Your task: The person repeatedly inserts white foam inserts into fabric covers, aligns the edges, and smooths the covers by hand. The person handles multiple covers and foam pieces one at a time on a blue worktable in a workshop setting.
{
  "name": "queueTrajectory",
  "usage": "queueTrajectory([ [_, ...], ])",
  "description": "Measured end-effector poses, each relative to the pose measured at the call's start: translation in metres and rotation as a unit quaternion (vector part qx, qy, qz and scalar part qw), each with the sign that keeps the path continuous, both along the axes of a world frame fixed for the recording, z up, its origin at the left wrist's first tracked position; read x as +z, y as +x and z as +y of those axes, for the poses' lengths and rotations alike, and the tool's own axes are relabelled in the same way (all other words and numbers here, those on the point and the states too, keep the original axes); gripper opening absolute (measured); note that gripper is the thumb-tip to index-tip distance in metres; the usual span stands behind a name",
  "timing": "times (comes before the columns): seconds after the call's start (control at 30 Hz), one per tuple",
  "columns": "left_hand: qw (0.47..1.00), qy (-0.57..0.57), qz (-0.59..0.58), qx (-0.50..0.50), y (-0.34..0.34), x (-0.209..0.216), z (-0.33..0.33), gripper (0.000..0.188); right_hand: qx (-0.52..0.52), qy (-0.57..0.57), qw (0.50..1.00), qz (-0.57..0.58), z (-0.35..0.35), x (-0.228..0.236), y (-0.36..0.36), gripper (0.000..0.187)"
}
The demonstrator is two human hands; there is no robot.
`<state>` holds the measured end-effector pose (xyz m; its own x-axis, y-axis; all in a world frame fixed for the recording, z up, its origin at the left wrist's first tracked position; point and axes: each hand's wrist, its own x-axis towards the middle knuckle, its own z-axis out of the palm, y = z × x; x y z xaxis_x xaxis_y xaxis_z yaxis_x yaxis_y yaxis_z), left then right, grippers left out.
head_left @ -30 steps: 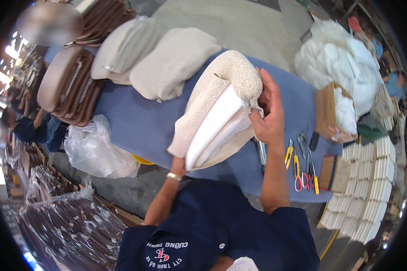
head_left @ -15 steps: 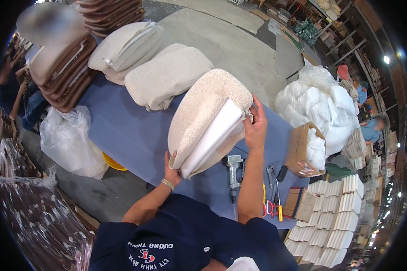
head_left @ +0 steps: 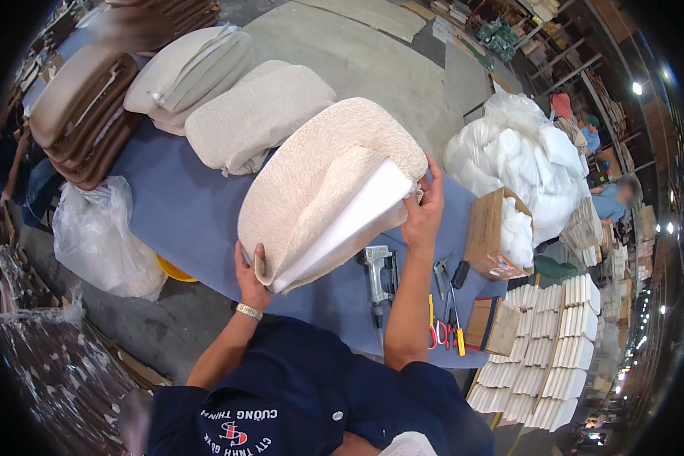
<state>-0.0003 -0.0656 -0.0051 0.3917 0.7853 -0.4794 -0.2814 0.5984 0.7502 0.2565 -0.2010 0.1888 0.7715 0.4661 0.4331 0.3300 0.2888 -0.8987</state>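
A cream, fabric-covered cushion (head_left: 311, 175) is held tilted above the blue table, its open side showing white foam (head_left: 349, 220) inside the cover. My left hand (head_left: 252, 275) grips its lower left corner, thumb over the fabric edge. At the upper right end my right hand (head_left: 423, 207) pinches the cover's edge beside the foam. Just below the cushion lies a grey pneumatic staple gun (head_left: 378, 277) with its hose toward me. Another cream cushion (head_left: 258, 114) rests farther back on the table.
Stacked cream covers (head_left: 190, 76) and brown cushions (head_left: 83, 114) stand at the back left. Right of my arm lie scissors (head_left: 438, 333), a yellow-handled screwdriver (head_left: 459, 338) and a cardboard box (head_left: 495, 235) with white filling. A large bag of white wadding (head_left: 517, 167) and stacked white pieces (head_left: 539, 353) stand beyond.
The cushion has turned so more of its broad cream face shows. My left hand has shifted left with its corner, while my right hand keeps its hold. The whole view has shifted slightly.
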Motion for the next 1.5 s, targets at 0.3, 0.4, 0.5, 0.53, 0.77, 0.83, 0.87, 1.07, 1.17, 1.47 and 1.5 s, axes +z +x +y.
queueTrajectory([
  [0.3, 0.937, 0.126, 0.284, -0.16, -0.146, 0.056, 0.047, 0.072, -0.034, -0.179, 0.979, 0.096, -0.049, -0.081, -0.088, 0.06],
  [0.4, 0.903, 0.077, 0.352, -0.235, -0.185, 0.071, 0.073, 0.061, -0.01, -0.26, 0.957, 0.124, -0.039, -0.111, -0.122, 0.053],
  [0.5, 0.858, 0.13, 0.392, -0.305, -0.216, 0.043, 0.101, 0.051, -0.031, -0.361, 0.932, -0.012, -0.035, -0.122, -0.134, 0.052],
  [0.53, 0.874, 0.116, 0.368, -0.296, -0.216, 0.045, 0.1, 0.045, -0.048, -0.371, 0.926, -0.044, -0.033, -0.122, -0.131, 0.051],
  [0.77, 0.874, 0.123, 0.369, -0.29, -0.205, 0.067, 0.105, 0.04, -0.181, -0.39, 0.899, -0.081, -0.017, -0.131, -0.133, 0.034],
  [0.83, 0.877, 0.112, 0.377, -0.274, -0.207, 0.064, 0.113, 0.039, -0.183, -0.391, 0.898, -0.081, -0.013, -0.129, -0.128, 0.029],
  [0.87, 0.83, 0.238, 0.438, -0.249, -0.2, 0.067, 0.114, 0.038, -0.191, -0.379, 0.902, -0.083, -0.011, -0.129, -0.125, 0.024],
  [1.07, 0.664, 0.624, 0.329, -0.248, -0.048, 0.142, 0.064, 0.04, -0.171, -0.382, 0.907, -0.052, -0.018, -0.139, -0.123, 0.021],
  [1.17, 0.601, 0.654, 0.221, -0.402, 0.024, 0.127, 0.024, 0.05, -0.162, -0.355, 0.92, -0.045, -0.025, -0.139, -0.125, 0.02],
  [1.47, 0.542, 0.614, 0.197, -0.538, 0.079, 0.07, 0.021, 0.031, -0.159, -0.321, 0.933, -0.018, -0.038, -0.152, -0.129, 0.02],
  [1.5, 0.536, 0.617, 0.19, -0.543, 0.083, 0.069, 0.025, 0.029, -0.158, -0.32, 0.934, -0.014, -0.038, -0.152, -0.129, 0.02],
])
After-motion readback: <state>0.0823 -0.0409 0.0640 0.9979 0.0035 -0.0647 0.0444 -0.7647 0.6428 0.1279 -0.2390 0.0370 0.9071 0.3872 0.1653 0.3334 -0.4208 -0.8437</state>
